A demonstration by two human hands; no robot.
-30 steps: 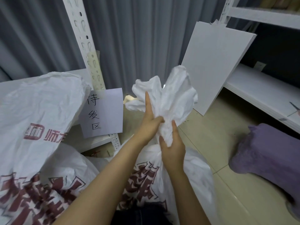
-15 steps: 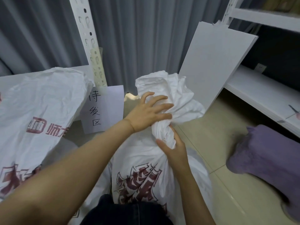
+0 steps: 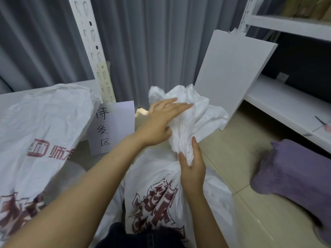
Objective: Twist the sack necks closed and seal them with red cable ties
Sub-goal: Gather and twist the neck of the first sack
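On the tiled floor (image 3: 238,158), between the shelf units: sack neck gathered, no tie on it yet.
The sack (image 3: 161,197) stands just before the person's knees. Right hand (image 3: 192,169) grips the bunched neck (image 3: 184,149), fingers curled round it. Left hand (image 3: 161,122) lies flat, fingers straight, pressing the loose ruffled mouth (image 3: 200,108) down. No red cable tie in view. Risk: the crumpled plastic likely springs back and unwinds if the right grip eases to fetch a tie, which would leave the seal slack.
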